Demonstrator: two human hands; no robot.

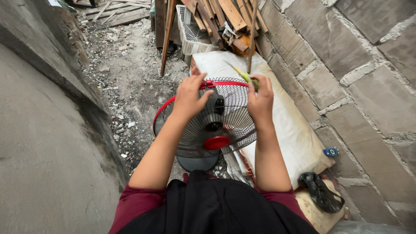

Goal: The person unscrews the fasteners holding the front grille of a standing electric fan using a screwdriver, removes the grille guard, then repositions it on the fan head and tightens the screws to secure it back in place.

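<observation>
Gripping the red-rimmed wire-grille pedestal fan point(208, 123) at its stiff rim, the left hand point(189, 96) steadied it; the right hand point(259, 100) clasped a yellow-green screwdriver point(243, 74).

Scrap wood point(225, 17), a white crate point(190, 34), a black bag point(320, 193).

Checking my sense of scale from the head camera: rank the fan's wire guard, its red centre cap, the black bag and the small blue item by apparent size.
1. Wire guard
2. Black bag
3. Red centre cap
4. Small blue item

The bag lies nearer the camera, so its margin over the cap is unsure.
</observation>
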